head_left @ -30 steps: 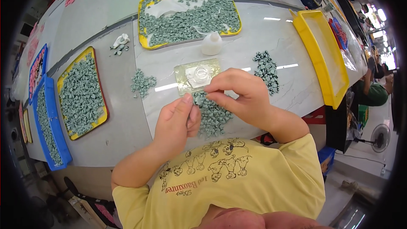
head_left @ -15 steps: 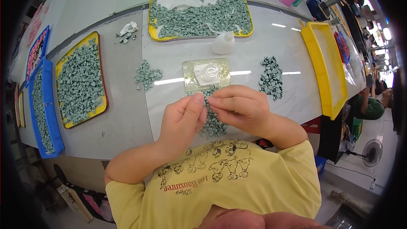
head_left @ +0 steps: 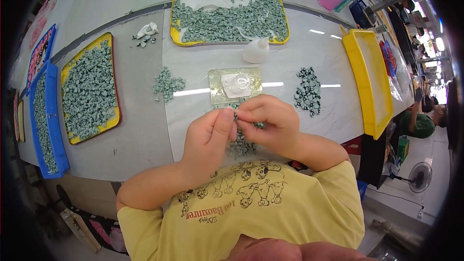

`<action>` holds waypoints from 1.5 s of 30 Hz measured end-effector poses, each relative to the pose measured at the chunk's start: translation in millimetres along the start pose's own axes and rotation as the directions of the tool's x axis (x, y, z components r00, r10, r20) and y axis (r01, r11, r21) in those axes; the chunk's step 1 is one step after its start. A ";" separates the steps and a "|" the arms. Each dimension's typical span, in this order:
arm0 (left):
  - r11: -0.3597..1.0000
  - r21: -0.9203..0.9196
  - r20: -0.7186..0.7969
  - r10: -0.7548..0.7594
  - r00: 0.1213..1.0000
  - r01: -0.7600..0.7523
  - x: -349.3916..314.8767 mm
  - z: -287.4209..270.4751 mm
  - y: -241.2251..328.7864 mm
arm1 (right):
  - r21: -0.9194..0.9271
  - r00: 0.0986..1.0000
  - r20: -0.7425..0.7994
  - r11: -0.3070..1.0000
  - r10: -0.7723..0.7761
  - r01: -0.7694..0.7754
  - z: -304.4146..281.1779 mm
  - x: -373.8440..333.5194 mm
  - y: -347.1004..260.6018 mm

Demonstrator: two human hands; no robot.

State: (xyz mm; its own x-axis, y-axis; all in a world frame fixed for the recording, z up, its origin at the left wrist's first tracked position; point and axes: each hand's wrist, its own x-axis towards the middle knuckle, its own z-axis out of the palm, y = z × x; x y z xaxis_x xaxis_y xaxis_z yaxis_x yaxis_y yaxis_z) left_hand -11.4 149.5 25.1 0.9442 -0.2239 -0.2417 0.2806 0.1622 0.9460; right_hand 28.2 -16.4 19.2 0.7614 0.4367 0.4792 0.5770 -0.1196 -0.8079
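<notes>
Over the near middle of the table, my left hand (head_left: 207,134) and my right hand (head_left: 271,122) meet fingertip to fingertip, both pinched closed. Between them shows a tiny dark green piece (head_left: 235,115), mostly covered by the fingers. Under my hands lies a heap of small grey-green pieces (head_left: 242,147), partly hidden. Just beyond is a glittery gold pad (head_left: 219,94) with a white paper (head_left: 233,89) and a clear round blob on it. A white squeeze bottle (head_left: 255,52) with a pointed tip stands behind the pad.
Loose green pieces lie left (head_left: 167,85) and right (head_left: 308,93) of the pad. Yellow trays of pieces sit at the back (head_left: 171,31) and left (head_left: 116,108), beside a blue tray (head_left: 57,140). A yellow bin (head_left: 367,82) stands right. A crumpled white tissue (head_left: 148,30) lies back left.
My right fingertips have come in against my left ones, and a dark green piece now shows between them. The whole view has shifted slightly.
</notes>
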 end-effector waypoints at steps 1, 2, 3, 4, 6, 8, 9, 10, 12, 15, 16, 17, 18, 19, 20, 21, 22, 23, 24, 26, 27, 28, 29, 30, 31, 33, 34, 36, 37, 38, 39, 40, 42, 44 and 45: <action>0.998 -0.032 0.030 -0.056 0.998 0.057 0.1 -0.2 1.5 | 0.042 0.996 0.004 0.995 0.088 -0.088 -1.3 0.7 -1.3; 0.998 -0.030 0.034 -0.056 0.998 0.057 0.1 1.4 3.5 | 0.040 0.996 0.000 0.995 0.088 -0.088 -2.8 -0.6 -1.2; 0.999 -0.019 0.046 -0.027 0.999 0.028 0.0 3.3 6.2 | 0.075 0.991 0.007 0.989 0.130 -0.130 -4.6 -2.4 -0.3; 1.000 -0.009 0.059 0.001 0.998 -0.001 0.3 5.0 7.7 | 0.109 0.985 0.015 0.979 0.172 -0.173 -6.6 -3.8 0.3; 1.000 -0.008 0.067 -0.004 0.998 0.004 1.0 7.4 7.9 | 0.116 0.985 0.028 0.978 0.173 -0.175 -11.4 -2.3 -0.9; 1.000 -0.008 0.076 -0.010 0.997 0.011 1.8 8.6 7.1 | 0.123 0.984 0.040 0.976 0.174 -0.178 -15.6 -0.6 0.0; 0.999 -0.037 0.096 -0.013 0.995 0.017 2.2 8.4 5.9 | 0.092 0.992 0.045 0.988 0.121 -0.124 -17.4 0.2 1.4; 0.998 -0.066 0.117 -0.016 0.993 0.024 2.7 8.5 5.1 | 0.061 0.996 0.052 0.996 0.067 -0.070 -18.9 0.6 2.7; 0.994 -0.099 0.134 -0.026 0.991 0.039 5.1 9.4 3.7 | 0.067 0.998 0.044 0.997 0.045 -0.048 -20.7 0.2 5.7; 0.987 -0.153 0.153 -0.023 0.988 0.047 5.7 12.0 2.6 | 0.073 0.999 0.040 0.997 -0.015 0.012 -23.3 1.3 8.4; 0.984 -0.176 0.157 -0.011 0.988 0.039 5.3 13.1 2.3 | 0.070 0.998 0.040 0.996 -0.051 0.049 -24.2 1.6 8.9; 0.984 -0.175 0.159 -0.012 0.987 0.040 5.4 13.5 1.6 | 0.069 0.998 0.038 0.996 -0.051 0.048 -24.5 1.5 9.5; 0.979 -0.201 0.173 0.002 0.985 0.033 5.4 13.8 0.8 | 0.069 0.996 0.034 0.995 -0.081 0.079 -24.9 1.3 9.9; 0.974 -0.226 0.187 0.017 0.982 0.026 5.7 14.6 0.4 | 0.068 0.993 0.029 0.992 -0.112 0.110 -25.7 0.8 10.1; 0.974 -0.226 0.192 0.018 0.981 0.026 6.6 15.5 1.0 | 0.064 0.993 0.026 0.992 -0.111 0.109 -27.1 0.5 9.7; 0.979 -0.200 0.185 -0.005 0.983 0.043 7.8 16.8 1.8 | 0.041 0.994 0.033 0.994 -0.102 0.100 -28.8 0.1 9.1; 0.983 -0.173 0.179 -0.028 0.983 0.059 9.2 18.3 2.6 | 0.016 0.995 0.039 0.996 -0.092 0.092 -30.9 -0.4 8.2; 0.983 -0.175 0.186 -0.025 0.982 0.058 11.7 18.0 3.0 | 0.009 0.995 0.037 0.996 -0.092 0.091 -34.8 1.4 7.5; 0.972 -0.180 0.189 -0.119 0.975 0.154 14.4 15.1 3.1 | -0.019 0.994 0.091 0.998 -0.053 0.055 -39.5 5.5 6.5; 0.951 -0.186 0.198 -0.209 0.958 0.246 19.0 17.3 3.0 | -0.054 0.990 0.143 0.998 -0.012 0.020 -50.9 12.2 5.4; 0.928 -0.166 0.185 -0.303 0.935 0.334 20.4 19.5 2.8 | -0.163 0.979 0.200 0.987 0.030 0.003 -59.3 14.3 5.4; 0.896 -0.149 0.170 -0.395 0.903 0.419 21.3 21.6 2.3 | -0.270 0.965 0.251 0.963 0.078 -0.008 -68.4 16.2 6.7; 0.896 -0.147 0.177 -0.393 0.902 0.419 22.4 24.7 1.2 | -0.276 0.965 0.248 0.961 0.081 -0.010 -79.8 17.2 9.5; 0.901 -0.086 0.204 -0.401 0.893 0.424 21.3 28.3 -0.2 | -0.446 0.968 0.168 0.890 0.184 -0.092 -92.5 17.7 12.7; 0.904 -0.026 0.227 -0.410 0.883 0.427 20.3 30.5 -0.7 | -0.593 0.960 0.072 0.785 0.270 -0.177 -104.0 18.0 15.9; 0.883 -0.115 0.241 -0.420 0.875 0.455 21.8 31.5 0.4 | -0.693 0.949 0.022 0.689 0.316 -0.214 -124.9 14.2 25.3; 0.853 -0.203 0.252 -0.429 0.867 0.481 23.0 31.9 1.5 | -0.776 0.935 -0.032 0.580 0.354 -0.247 -132.9 11.4 28.6; 0.822 -0.296 0.251 -0.425 0.870 0.487 26.2 30.9 2.0 | -0.802 0.902 -0.002 0.539 0.431 -0.259 -140.3 6.6 36.6; 0.784 -0.386 0.249 -0.420 0.873 0.487 28.1 30.8 2.0 | -0.827 0.863 0.025 0.496 0.504 -0.266 -142.1 5.4 39.2; 0.782 -0.385 0.249 -0.423 0.871 0.490 29.1 31.1 1.7 | -0.826 0.862 0.024 0.496 0.507 -0.268 -141.2 5.8 40.5; 0.790 -0.426 0.204 -0.391 0.897 0.441 30.0 31.3 1.3 | -0.832 0.827 0.007 0.461 0.563 -0.307 -138.9 6.7 41.7; 0.795 -0.464 0.156 -0.360 0.920 0.390 30.9 31.5 1.0 | -0.838 0.788 -0.011 0.424 0.616 -0.343 -137.8 7.1 43.0; 0.783 -0.500 0.139 -0.349 0.927 0.370 29.8 31.0 1.7 | -0.853 0.794 -0.021 0.403 0.607 -0.331 -137.0 2.6 50.6; 0.769 -0.537 0.120 -0.338 0.934 0.347 30.4 28.0 0.5 | -0.868 0.801 -0.028 0.383 0.598 -0.316 -134.6 1.0 53.1; 0.792 -0.512 0.120 -0.318 0.941 0.333 31.7 24.6 -1.1 | -0.851 0.792 -0.037 0.396 0.609 -0.344 -133.0 2.1 52.4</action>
State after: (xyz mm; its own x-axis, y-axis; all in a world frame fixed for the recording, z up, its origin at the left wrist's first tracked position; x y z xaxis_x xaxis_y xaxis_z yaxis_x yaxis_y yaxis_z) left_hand 14.0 118.6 21.6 0.7781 -0.3778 -0.5018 0.6250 0.5457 0.5582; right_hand 99.4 -140.3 23.4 0.9657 0.2399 -0.0992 0.2179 -0.9568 -0.1926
